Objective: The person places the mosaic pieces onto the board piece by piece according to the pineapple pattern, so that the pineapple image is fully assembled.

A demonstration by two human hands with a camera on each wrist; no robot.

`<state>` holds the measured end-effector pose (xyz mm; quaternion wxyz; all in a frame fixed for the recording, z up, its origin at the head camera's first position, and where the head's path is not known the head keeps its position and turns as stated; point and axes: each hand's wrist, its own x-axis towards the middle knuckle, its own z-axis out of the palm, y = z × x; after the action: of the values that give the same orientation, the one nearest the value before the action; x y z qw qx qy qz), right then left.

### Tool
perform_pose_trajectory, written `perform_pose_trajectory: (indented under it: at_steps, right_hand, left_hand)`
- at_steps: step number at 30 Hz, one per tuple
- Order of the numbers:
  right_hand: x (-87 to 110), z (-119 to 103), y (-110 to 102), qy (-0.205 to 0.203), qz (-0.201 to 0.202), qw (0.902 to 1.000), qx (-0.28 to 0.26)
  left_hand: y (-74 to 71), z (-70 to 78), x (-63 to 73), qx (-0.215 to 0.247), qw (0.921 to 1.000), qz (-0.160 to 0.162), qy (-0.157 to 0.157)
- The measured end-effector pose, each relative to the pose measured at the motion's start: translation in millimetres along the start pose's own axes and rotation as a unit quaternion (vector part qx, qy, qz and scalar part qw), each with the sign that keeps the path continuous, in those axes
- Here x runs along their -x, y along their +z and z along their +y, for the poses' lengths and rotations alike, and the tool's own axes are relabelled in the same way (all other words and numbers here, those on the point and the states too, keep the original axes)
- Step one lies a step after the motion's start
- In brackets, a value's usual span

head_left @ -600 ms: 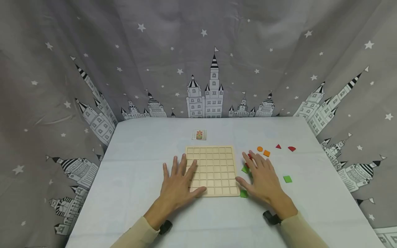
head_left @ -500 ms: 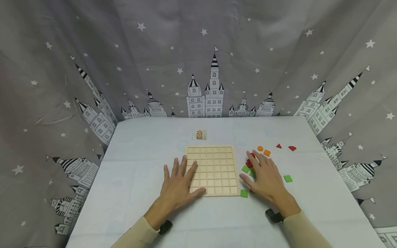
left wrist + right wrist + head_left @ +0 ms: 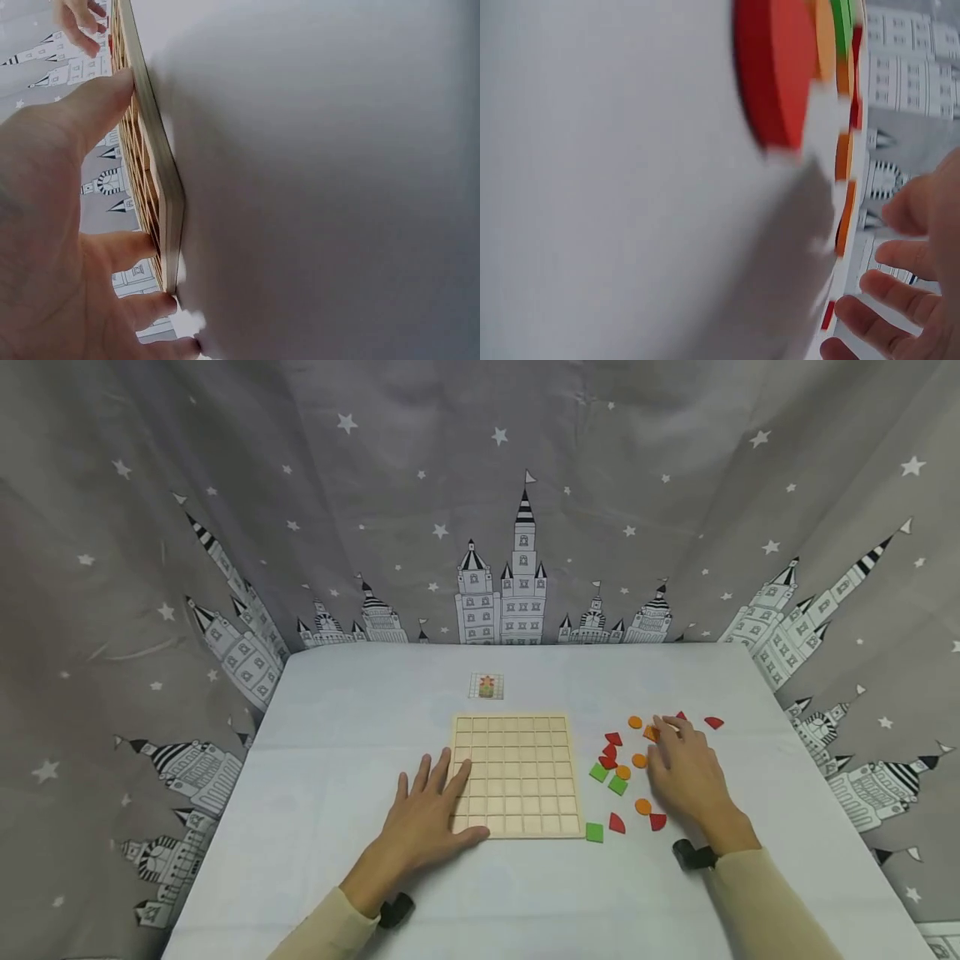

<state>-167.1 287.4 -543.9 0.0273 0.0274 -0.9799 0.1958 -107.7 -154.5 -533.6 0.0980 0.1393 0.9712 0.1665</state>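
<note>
A pale wooden board (image 3: 517,777) with a grid of square cells lies flat on the white table. My left hand (image 3: 423,822) rests spread over its left edge; in the left wrist view the thumb (image 3: 105,105) touches the board's near side. To the right my right hand (image 3: 686,772) hovers over flat coloured pieces, fingers loosely bent and holding nothing. Its fingertips are beside an orange square piece (image 3: 651,733). A red triangle (image 3: 681,716) shows partly behind the fingers. In the right wrist view a red piece (image 3: 772,75) stands large and blurred in front.
Between board and right hand lie several red quarter-round pieces (image 3: 617,823), orange discs (image 3: 642,807) and green pieces (image 3: 595,832). A small picture card (image 3: 487,686) lies beyond the board. Another red quarter-round (image 3: 714,722) sits far right. A grey castle-print curtain (image 3: 420,468) closes off the back.
My right hand has moved to the right, away from the board, uncovering red, orange and green pieces. The green piece farther right is now hidden. My left hand has stayed at the board's edge.
</note>
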Motion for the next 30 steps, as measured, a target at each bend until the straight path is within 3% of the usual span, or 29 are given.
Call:
perform_pose_trajectory:
  at_steps: [7, 15, 22, 30]
  right_hand:
    - [-21.2, 30, -11, 0.019, 0.001, 0.9997, 0.012]
    - [-44.0, 39, -14, 0.029, -0.01, 0.9995, 0.007]
    - [-50.7, 45, -20, -0.01, 0.033, 0.9991, -0.026]
    - [-55.9, 45, -27, 0.023, -0.007, 0.9988, -0.042]
  left_hand:
    - [6.0, 2.4, 5.0, -0.001, 1.0, -0.002, 0.001]
    - [1.0, 2.3, 5.3, -0.01, 0.9999, 0.002, -0.003]
    - [-2.5, 0.0, 2.4, 0.005, 1.0, -0.006, 0.0]
    - [-3.2, -3.6, 1.7, 0.028, 0.9992, -0.022, 0.016]
